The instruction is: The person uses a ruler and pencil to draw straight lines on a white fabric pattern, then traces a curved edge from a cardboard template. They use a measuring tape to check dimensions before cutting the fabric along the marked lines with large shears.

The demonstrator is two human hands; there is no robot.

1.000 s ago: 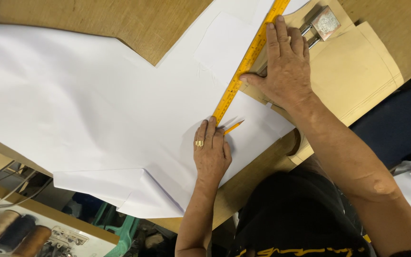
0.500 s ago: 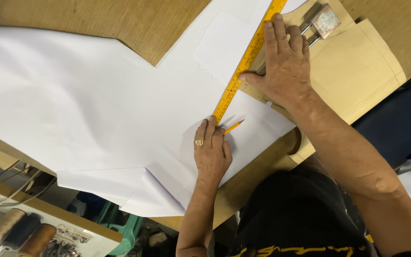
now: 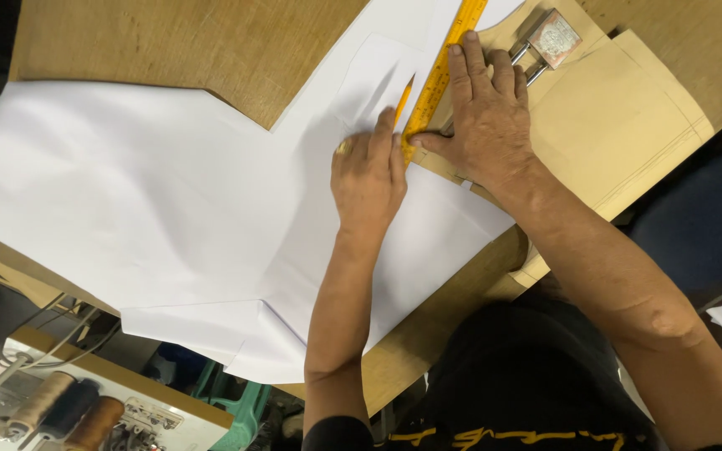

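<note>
Square metal weight (image 3: 551, 39) on tan card pattern (image 3: 628, 125); brown wooden counter (image 3: 169, 42); thread spools (image 3: 68, 413) bottom left; green plastic stool (image 3: 231, 401).

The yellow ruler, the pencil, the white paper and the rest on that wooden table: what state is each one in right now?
Long yellow ruler: flat on the paper, pressed down by the right hand.
Yellow pencil: in the left hand, tip against the ruler's edge.
Large white paper sheet: spread out, overhanging the table's near edge.
Tan card pieces: flat, stacked, partly under the paper.
Small metal weight: resting on the card.
Thread spools: lying below the table.
</note>
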